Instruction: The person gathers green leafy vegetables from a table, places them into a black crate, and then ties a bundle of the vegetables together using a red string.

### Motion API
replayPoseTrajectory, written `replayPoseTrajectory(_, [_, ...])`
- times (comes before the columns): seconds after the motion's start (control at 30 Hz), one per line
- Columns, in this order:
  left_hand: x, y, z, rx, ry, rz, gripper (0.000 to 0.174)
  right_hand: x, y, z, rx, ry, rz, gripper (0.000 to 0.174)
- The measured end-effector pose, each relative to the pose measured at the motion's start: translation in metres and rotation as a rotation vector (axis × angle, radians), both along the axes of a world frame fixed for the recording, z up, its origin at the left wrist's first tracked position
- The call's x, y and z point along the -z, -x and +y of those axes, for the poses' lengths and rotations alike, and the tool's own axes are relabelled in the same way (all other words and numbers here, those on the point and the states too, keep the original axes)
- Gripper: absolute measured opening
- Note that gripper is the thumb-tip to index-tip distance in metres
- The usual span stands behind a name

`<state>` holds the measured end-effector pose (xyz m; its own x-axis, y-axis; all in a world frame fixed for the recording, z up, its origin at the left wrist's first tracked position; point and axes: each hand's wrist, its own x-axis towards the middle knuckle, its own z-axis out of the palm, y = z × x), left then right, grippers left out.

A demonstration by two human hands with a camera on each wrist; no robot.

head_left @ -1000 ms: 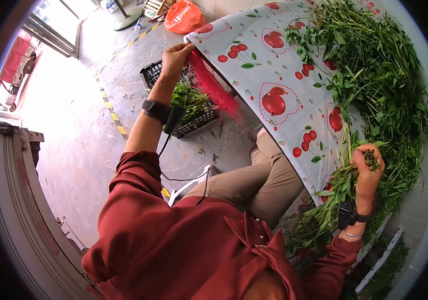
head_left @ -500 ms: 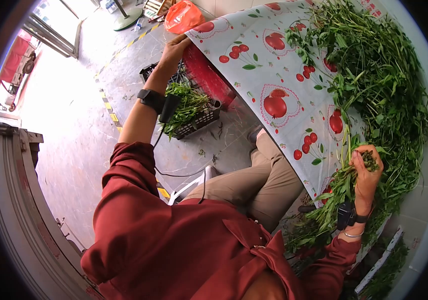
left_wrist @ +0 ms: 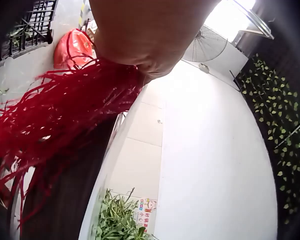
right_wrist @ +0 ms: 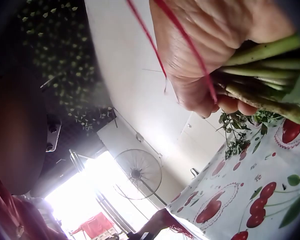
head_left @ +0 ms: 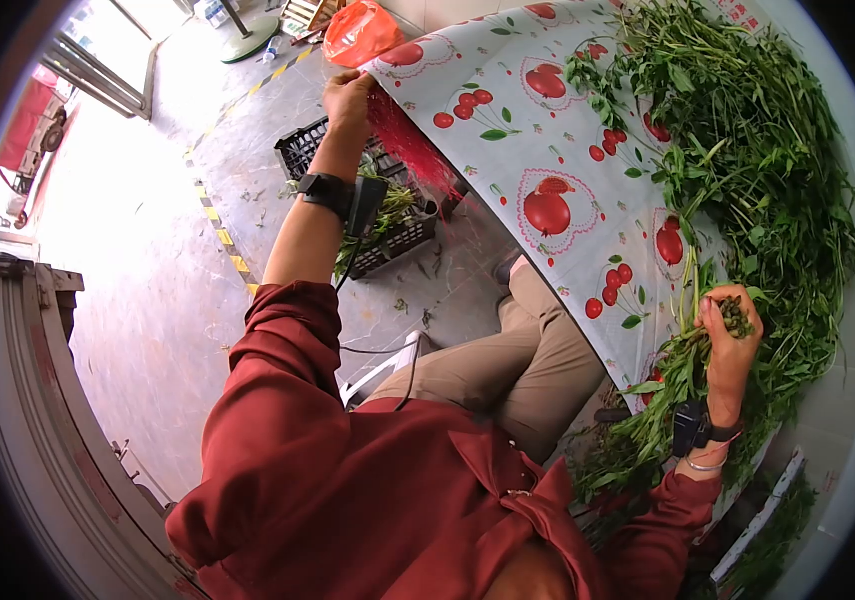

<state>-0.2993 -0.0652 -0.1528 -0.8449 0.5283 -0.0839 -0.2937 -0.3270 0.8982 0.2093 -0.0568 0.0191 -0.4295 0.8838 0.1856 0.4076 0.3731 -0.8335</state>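
At the far left corner of the table, my left hand (head_left: 350,97) grips red plastic strings (head_left: 410,150) that hang beside the table edge. In the left wrist view the strings (left_wrist: 65,107) fan out in many thin strands below the hand. My right hand (head_left: 734,340) is curled round a bunch of leafy greens (head_left: 683,365), near the table's closer end. Cut stem ends show at the top of its fist, and the leaves hang toward my lap. The right wrist view shows the thick green stems (right_wrist: 265,72) inside the fist.
A large heap of leafy greens (head_left: 748,150) lies along the wall side of the table, on a cherry-print tablecloth (head_left: 508,160). A black crate (head_left: 398,245) with greens stands on the floor at left. Behind it sits an orange plastic bag (head_left: 363,32).
My left hand has shifted slightly up at the table corner, and its forearm swung left and then back right. The red strings have swung closer to the edge. The right hand stays almost still.
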Motion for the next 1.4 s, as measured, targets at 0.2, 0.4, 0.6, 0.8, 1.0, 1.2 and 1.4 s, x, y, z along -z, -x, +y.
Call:
replayPoseTrajectory(0.2, [0.007, -0.010, -0.007, -0.113, 0.040, 0.306, 0.018, -0.001, 0.000, 0.000, -0.009, -0.004, -0.011, 0.005])
replayPoseTrajectory(0.4, [0.002, -0.030, -0.008, -0.208, -0.003, 0.267, 0.025, -0.001, -0.001, 0.000, 0.006, -0.008, -0.025, 0.006])
replayPoseTrajectory(0.6, [-0.005, -0.004, -0.016, 0.044, 0.078, 0.262, 0.043, -0.002, 0.001, -0.002, 0.000, -0.059, -0.053, 0.006])
replayPoseTrajectory(0.8, [-0.001, -0.003, -0.052, 0.225, -0.095, 0.018, 0.053, 0.001, 0.000, 0.000, -0.034, -0.029, -0.018, 0.005])
replayPoseTrajectory(1.0, [-0.010, -0.013, -0.066, -0.096, 0.034, 0.278, 0.050, 0.004, -0.002, 0.006, 0.028, -0.075, 0.000, 0.008])
replayPoseTrajectory(1.2, [-0.106, -0.131, -0.042, 0.154, -0.135, 0.514, 0.035, 0.001, -0.003, 0.005, -0.003, 0.007, 0.060, 0.009])
replayPoseTrajectory(1.4, [-0.149, -0.261, -0.032, 1.050, -0.098, 0.394, 0.026, 0.008, -0.002, 0.008, 0.011, -0.062, 0.060, 0.011])
